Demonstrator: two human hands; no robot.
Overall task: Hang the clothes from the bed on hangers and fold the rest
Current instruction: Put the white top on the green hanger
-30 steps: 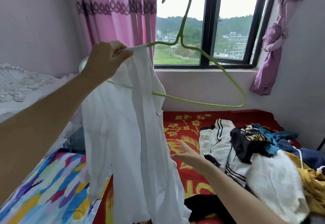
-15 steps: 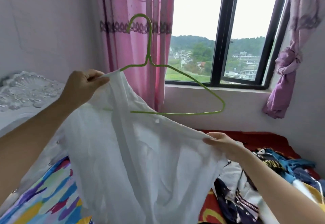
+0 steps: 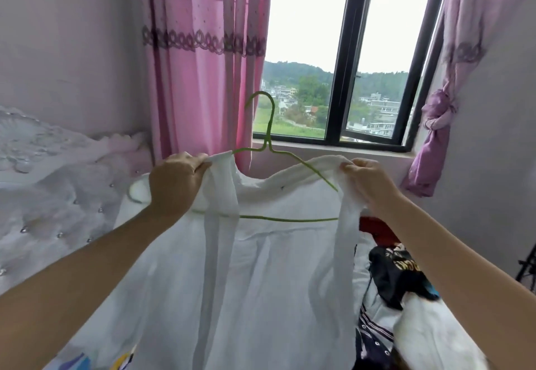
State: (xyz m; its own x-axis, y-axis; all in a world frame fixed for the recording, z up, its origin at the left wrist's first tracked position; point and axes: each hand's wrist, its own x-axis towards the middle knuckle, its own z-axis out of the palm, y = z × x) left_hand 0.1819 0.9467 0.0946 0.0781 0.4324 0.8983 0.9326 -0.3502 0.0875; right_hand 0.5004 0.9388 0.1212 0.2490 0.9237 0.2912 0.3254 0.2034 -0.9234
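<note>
Left hand (image 3: 174, 184) and right hand (image 3: 368, 181) each pinch a shoulder of the white shirt (image 3: 261, 282), raised above the bed (image 3: 374, 224); the right should slip its shoulder over the free end of the green hanger (image 3: 290, 219)

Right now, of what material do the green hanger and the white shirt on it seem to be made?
Green hanger: probably metal wire with a smooth green coating, though plastic is possible; it is very thin and bent into a hook.
White shirt: thin woven cloth, perhaps cotton, matt; the hanger's bar shows faintly through it, and it hangs in soft folds.
</note>
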